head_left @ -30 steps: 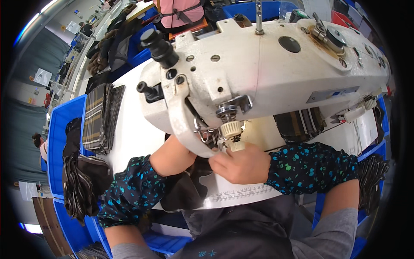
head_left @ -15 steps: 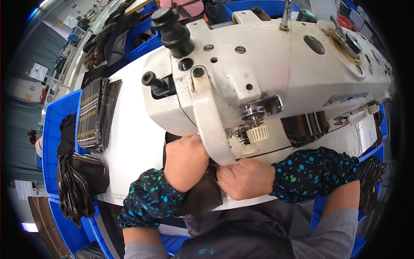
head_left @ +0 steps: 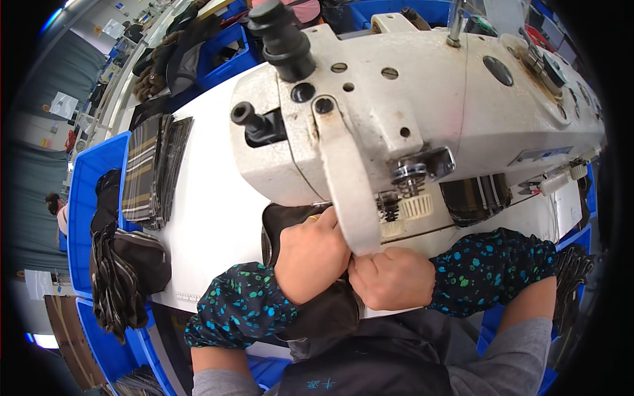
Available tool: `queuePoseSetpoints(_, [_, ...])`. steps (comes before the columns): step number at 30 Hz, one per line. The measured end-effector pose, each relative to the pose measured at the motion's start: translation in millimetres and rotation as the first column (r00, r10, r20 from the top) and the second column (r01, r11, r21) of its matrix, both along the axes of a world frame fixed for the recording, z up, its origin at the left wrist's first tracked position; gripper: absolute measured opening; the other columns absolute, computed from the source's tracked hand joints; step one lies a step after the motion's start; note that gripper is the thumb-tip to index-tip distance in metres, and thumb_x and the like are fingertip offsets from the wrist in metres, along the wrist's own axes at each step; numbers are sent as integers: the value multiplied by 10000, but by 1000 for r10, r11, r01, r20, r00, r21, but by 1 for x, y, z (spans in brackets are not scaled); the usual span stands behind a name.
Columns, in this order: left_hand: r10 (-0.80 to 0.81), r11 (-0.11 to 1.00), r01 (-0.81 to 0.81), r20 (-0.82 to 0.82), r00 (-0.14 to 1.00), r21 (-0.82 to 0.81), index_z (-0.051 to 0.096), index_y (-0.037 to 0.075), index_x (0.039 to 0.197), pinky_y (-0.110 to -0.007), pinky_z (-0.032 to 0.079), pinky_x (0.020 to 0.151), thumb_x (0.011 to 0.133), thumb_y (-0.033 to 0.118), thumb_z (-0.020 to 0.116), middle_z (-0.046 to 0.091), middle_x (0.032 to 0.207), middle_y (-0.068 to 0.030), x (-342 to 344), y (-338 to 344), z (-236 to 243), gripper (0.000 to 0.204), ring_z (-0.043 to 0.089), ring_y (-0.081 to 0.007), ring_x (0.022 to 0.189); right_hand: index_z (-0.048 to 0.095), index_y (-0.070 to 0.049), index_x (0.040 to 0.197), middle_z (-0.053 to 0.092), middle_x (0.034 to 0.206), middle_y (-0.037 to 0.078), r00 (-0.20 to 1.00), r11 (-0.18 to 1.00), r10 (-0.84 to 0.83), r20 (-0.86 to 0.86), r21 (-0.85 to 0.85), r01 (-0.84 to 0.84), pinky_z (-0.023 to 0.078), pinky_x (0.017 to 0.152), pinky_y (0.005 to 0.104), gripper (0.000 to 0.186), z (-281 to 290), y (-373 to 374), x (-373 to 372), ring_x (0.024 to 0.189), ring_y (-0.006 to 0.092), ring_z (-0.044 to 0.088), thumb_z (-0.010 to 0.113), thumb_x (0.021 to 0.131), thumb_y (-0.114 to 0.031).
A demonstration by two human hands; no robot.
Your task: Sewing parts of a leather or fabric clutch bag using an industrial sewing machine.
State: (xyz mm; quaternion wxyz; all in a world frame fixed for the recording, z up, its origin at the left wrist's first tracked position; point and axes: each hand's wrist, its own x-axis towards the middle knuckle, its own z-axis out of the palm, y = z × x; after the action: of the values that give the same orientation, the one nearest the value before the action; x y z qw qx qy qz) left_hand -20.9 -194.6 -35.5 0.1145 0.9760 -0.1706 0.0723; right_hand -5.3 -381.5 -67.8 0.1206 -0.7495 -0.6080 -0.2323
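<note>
A dark brown zippered fabric pouch (head_left: 323,313) lies under the head of a white sewing machine (head_left: 436,99), hanging over the table's front edge. My left hand (head_left: 312,254) is closed on the pouch, its fingertips hidden behind the machine's white lever (head_left: 350,191). Beyond that hand, a zipper (head_left: 266,241) shows along the pouch's far left edge. My right hand (head_left: 393,277) pinches the pouch just right of the lever, knuckles up and fingers curled. The needle area is hidden from sight. Patterned dark sleeve covers wrap both forearms.
Striped fabric pieces (head_left: 148,175) stand stacked at the left table edge. Finished-looking dark pouches (head_left: 142,261) droop over blue bins (head_left: 79,218) there. More plaid pieces (head_left: 475,198) lie beneath the machine arm. A blue bin (head_left: 228,59) sits at the back.
The machine and table have shifted rightward in the picture. My hands stay on the pouch, and more of its zippered far edge shows beyond my left hand.
</note>
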Motion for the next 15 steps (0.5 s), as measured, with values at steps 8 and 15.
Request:
queuePoseSetpoints(8, [38,998,-43,-104,994,-53,716,33,1016,-432,547,601,827,149,724,675,859,-118,3,0,6,223,678,-340,714,713,-41,829,522,703,16,996,988,-93,-11,-127,91,387,485,282,197,1,-4,4,600,144,543,633,711,-177])
queuePoseSetpoints(15, [20,991,-36,-119,993,-129,709,83,959,-449,554,630,867,235,704,685,883,-102,3,12,16,178,690,-332,788,613,-50,677,450,610,16,997,997,-70,30,18,70,366,442,289,114,1,1,13,516,141,516,634,696,-160])
